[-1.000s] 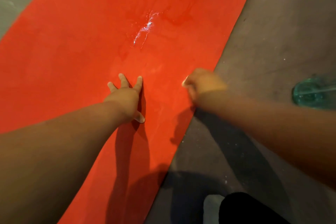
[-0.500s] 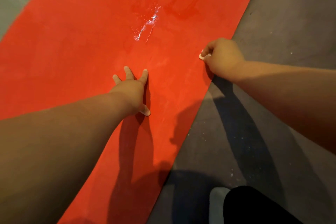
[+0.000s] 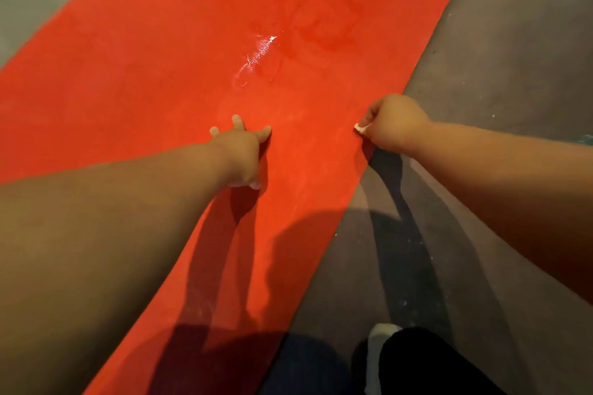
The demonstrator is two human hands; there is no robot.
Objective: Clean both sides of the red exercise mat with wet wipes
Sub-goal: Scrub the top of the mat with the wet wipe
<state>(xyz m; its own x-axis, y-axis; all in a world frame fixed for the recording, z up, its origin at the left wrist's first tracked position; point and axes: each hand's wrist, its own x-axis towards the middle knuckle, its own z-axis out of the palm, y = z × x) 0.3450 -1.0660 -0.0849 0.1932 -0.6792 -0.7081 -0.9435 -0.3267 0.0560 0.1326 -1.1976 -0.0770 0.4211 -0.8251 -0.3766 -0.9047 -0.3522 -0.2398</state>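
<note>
The red exercise mat [image 3: 160,67] lies flat on the floor, running from the near left to the far right. A wet, shiny streak [image 3: 256,54] glistens on its far middle. My left hand [image 3: 242,147] presses flat on the mat with fingers spread. My right hand [image 3: 391,123] is curled at the mat's right edge and grips a small white wet wipe [image 3: 358,128], of which only a corner shows below the fingers.
Grey floor [image 3: 497,58] lies to the right of the mat and at the far left. My dark trouser leg and white shoe [image 3: 382,340] are at the bottom, just right of the mat. A sliver of a teal object [image 3: 587,139] shows at the right edge.
My right hand with the wipe swept along the mat's right edge, away and then back toward me. The left hand stayed pressed on the mat. The view shifted slightly.
</note>
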